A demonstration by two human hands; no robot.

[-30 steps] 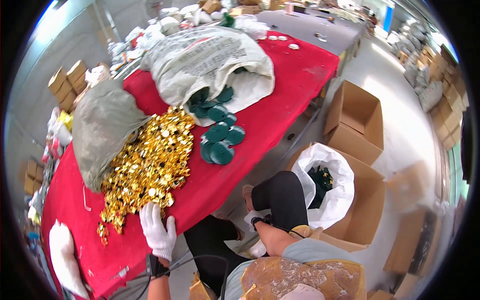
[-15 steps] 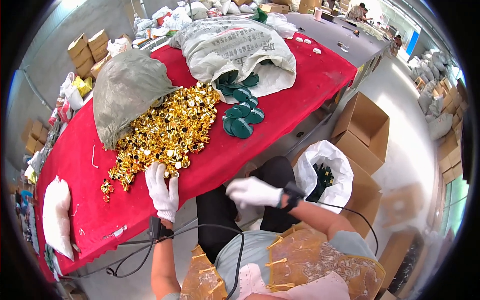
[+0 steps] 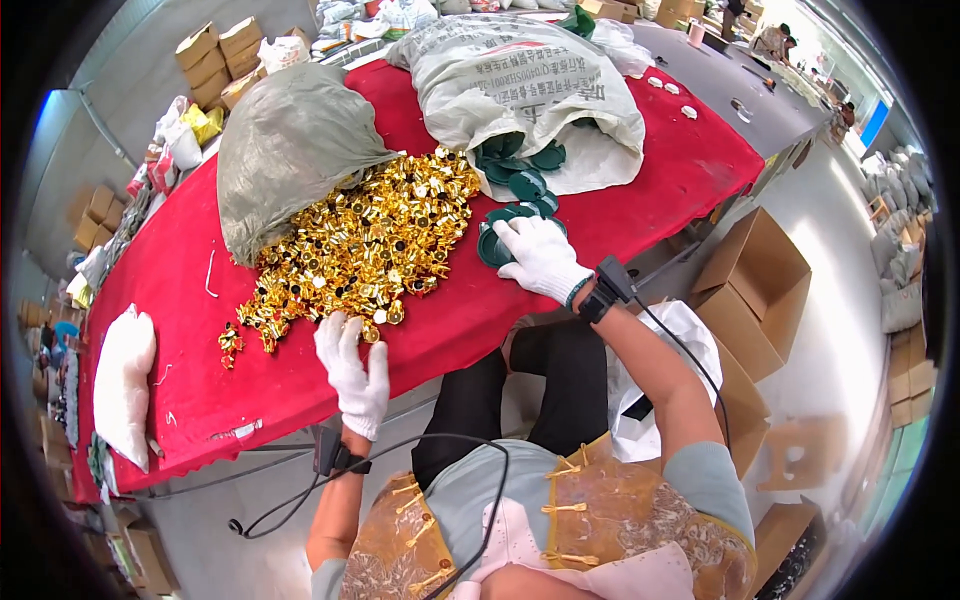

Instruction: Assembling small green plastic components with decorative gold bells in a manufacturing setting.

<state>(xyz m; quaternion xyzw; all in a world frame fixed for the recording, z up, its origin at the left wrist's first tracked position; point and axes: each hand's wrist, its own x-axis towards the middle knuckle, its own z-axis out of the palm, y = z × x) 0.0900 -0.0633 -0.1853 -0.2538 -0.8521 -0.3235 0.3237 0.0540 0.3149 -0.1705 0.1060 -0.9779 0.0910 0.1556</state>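
Both my hands wear white knit gloves. My left hand (image 3: 352, 378) rests at the near edge of a heap of small shiny gold pieces (image 3: 365, 240), its thumb apart from the fingers; the fingertips touch the lowest pieces. My right hand (image 3: 543, 258) lies over a small pile of dark green discs (image 3: 490, 245), fingers and thumb spread on them. The discs spill from the mouth of a white woven sack (image 3: 520, 85). Part of the pile is hidden under my right hand. The gold pieces spread out beside a grey-green plastic bag (image 3: 290, 155).
A red cloth (image 3: 180, 340) covers the table. A stuffed white bag (image 3: 125, 385) lies at its left. Below my right arm is a white bag (image 3: 690, 335), beside open cardboard boxes (image 3: 755, 280). Black cables (image 3: 490, 480) run from my wrists. People work far off at right.
My right hand has moved up and forward from above my lap to the green discs. My left hand stays by the gold pieces. The view has shifted.
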